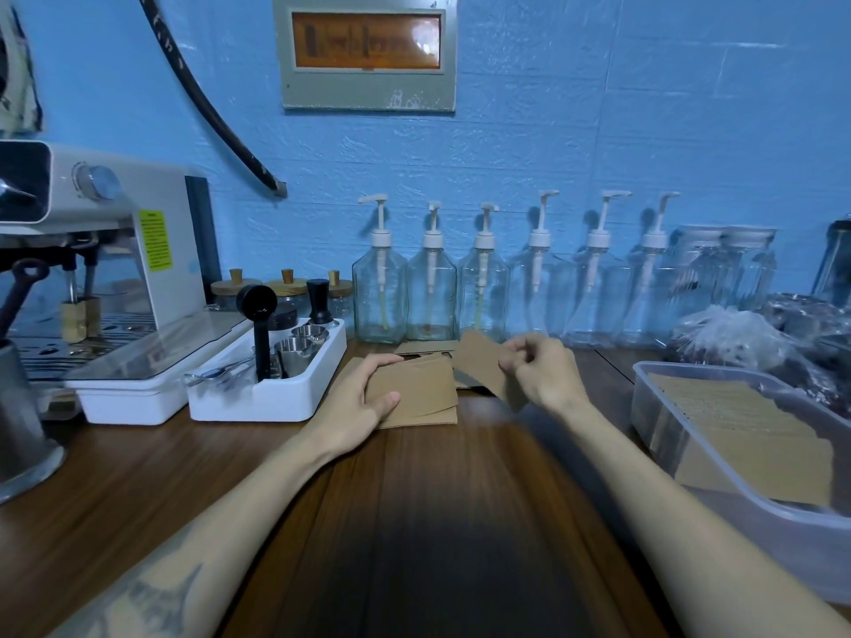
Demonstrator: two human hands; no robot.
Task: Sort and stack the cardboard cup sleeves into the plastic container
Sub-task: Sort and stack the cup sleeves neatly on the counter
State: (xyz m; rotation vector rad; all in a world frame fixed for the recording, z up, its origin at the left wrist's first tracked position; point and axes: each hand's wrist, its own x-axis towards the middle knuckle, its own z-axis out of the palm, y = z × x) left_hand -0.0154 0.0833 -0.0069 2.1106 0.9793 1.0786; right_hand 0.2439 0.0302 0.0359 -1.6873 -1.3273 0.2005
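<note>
Two hands (364,398) on sleeves (414,391), container (667,435) half cropped.

My left hand (368,398) lies at about eleven o'clock from me, palm down, fingers curled over the far edge and thumb pressed along the near side of what it grips. My right hand (541,373) sits at about one o'clock, a little higher, fingers bunched in a pinch with the knuckles turned left. Both forearms are bare and run from the near edge inward, the left one showing a tattoo.
</note>
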